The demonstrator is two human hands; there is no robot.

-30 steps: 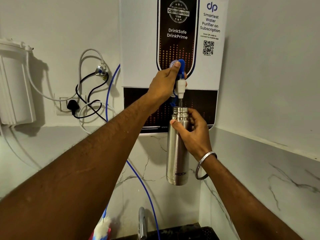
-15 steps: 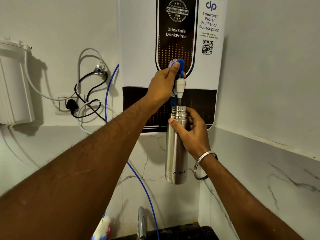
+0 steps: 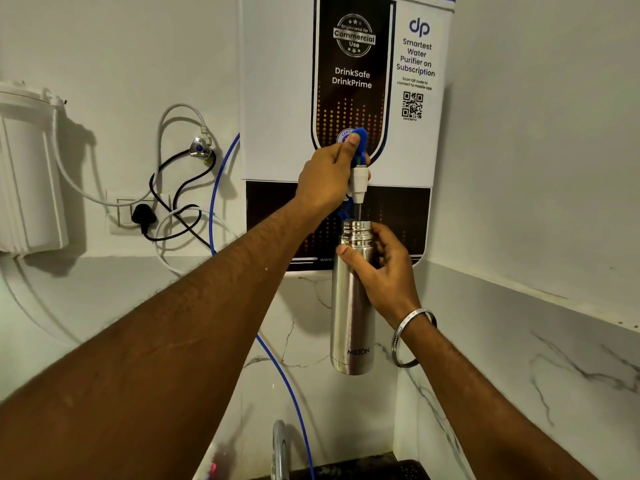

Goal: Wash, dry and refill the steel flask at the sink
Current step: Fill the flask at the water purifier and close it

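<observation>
The steel flask (image 3: 351, 306) is hanging upright in the air directly under the tap (image 3: 358, 180) of the wall-mounted water purifier (image 3: 277, 98), its open threaded mouth sitting just below the white spout, and a thin stream of water is running from the spout into that mouth. The right hand (image 3: 384, 268) is gripping the flask around its shoulder, thumb lying across the front and fingers wrapping behind, a steel bangle (image 3: 412, 337) hanging at that wrist. The left hand (image 3: 327, 178) is reaching up to the purifier and clamping on the tap, its thumb pressing against the blue lever (image 3: 361, 138) while the fingers are curling round behind the white body. The two hands are working apart, one above the other, with the spout between them. Left of the purifier, a blue tube (image 3: 221, 174) is dropping down the wall, black and white cables are looping around a wall socket (image 3: 138, 214), and a white filter housing (image 3: 27, 171) is hanging farther left. Below the purifier, the curved top of a metal sink faucet (image 3: 280, 445) is showing at the bottom edge.
</observation>
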